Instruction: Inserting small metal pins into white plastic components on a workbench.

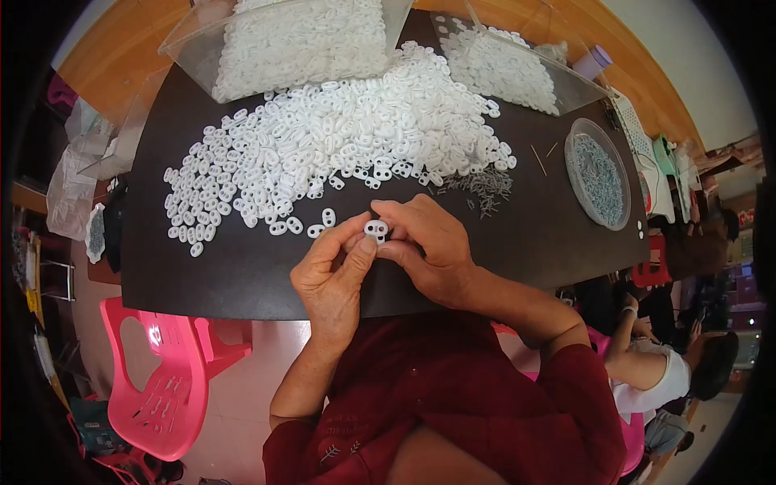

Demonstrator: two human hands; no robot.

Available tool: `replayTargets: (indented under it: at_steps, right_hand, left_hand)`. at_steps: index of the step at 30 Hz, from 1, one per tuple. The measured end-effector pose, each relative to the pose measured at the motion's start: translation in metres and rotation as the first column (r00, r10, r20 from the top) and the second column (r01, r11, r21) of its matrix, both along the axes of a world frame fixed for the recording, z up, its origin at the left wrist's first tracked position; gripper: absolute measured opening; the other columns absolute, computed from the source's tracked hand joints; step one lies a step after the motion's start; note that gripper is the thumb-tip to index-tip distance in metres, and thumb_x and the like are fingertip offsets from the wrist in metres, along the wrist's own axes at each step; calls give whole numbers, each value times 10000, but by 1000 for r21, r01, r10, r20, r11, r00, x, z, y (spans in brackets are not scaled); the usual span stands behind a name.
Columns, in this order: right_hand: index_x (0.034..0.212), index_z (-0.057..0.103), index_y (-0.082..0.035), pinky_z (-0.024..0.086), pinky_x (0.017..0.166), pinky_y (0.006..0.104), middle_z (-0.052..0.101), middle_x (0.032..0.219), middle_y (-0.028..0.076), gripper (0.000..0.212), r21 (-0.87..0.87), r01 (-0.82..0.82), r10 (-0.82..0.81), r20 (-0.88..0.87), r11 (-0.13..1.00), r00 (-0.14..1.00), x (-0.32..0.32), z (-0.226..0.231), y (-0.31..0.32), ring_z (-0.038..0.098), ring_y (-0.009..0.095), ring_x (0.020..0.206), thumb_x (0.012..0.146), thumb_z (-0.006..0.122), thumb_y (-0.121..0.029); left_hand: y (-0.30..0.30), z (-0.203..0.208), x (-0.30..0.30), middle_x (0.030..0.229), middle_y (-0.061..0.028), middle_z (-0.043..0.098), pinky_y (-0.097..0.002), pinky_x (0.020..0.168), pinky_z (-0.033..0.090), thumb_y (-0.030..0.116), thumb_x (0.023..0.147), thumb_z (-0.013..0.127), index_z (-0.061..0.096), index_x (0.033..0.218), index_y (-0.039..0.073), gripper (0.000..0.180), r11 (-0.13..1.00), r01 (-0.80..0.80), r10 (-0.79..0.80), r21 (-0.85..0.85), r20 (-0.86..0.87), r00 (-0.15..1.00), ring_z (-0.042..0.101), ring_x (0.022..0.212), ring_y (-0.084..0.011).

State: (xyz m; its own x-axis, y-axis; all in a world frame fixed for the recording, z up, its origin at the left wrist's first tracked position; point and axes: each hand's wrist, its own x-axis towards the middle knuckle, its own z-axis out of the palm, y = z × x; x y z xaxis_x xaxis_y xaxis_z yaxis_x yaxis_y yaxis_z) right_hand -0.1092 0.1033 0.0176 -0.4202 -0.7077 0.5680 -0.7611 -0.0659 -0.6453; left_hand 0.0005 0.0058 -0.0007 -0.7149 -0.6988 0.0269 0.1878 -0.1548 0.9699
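Observation:
Above the near part of the dark table, my two hands meet around a small white two-hole cord lock (375,228). My left hand (333,271) pinches it from the left, the thumb pressed on its lower side. From the right, my right hand (432,245) grips it between thumb and fingers. Just beyond the hands spreads a big heap of white two-hole plastic pieces (347,129), with a few loose ones lying near my left fingers. A small pile of thin grey metal pieces, seemingly springs (487,188), lies at the heap's right edge.
A clear bin of white pieces (303,48) stands at the back, another clear bin (505,69) right of it. A round clear dish (598,174) holds many grey pieces at the right. Pink chair (162,388) at lower left; another person (655,368) sits at right.

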Motion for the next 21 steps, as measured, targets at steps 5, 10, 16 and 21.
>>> replayTargets:
  at_steps: [5, 10, 16, 21]
  right_hand:
    - [1004, 593, -16, 435, 578, 320, 574, 766, 83, 317, 21, -21, 20, 37, 1000, 999, -2, 1, 2, 524, 239, 652, 703, 690, -6]
    - [971, 616, -36, 436, 578, 311, 578, 745, 73, 296, -2, -18, 18, 166, 1000, 986, 0, -2, 1, 529, 220, 653, 692, 711, -20]
    - [963, 628, -32, 433, 573, 300, 591, 749, 68, 280, -66, -7, 17, 154, 998, 988, 3, -1, 0, 529, 205, 651, 695, 706, -9]
    - [989, 649, 9, 431, 584, 258, 615, 767, 53, 284, -111, -19, 32, 115, 994, 993, 4, -3, 1, 532, 147, 663, 711, 708, 21]
  left_hand:
    - [-2, 1, 0, 856, 1, 570, -179, 711, 423, 8, 841, 640, 631, 1110, -8, 269, 998, 49, -48, 31, -53, 997, 497, 779, -54]
    - [-2, -5, -1, 856, -5, 569, -180, 712, 423, 24, 846, 641, 633, 1113, -5, 269, 999, 49, -49, 2, -112, 993, 503, 776, -61]
    - [7, -9, -4, 864, -13, 587, -183, 710, 427, 54, 861, 632, 636, 1096, -19, 246, 995, -58, 45, -81, -150, 988, 511, 768, -65]
    - [12, -11, -3, 896, -24, 608, -189, 701, 432, 85, 871, 628, 633, 1074, -41, 238, 981, -119, 96, -153, -152, 984, 514, 759, -68]
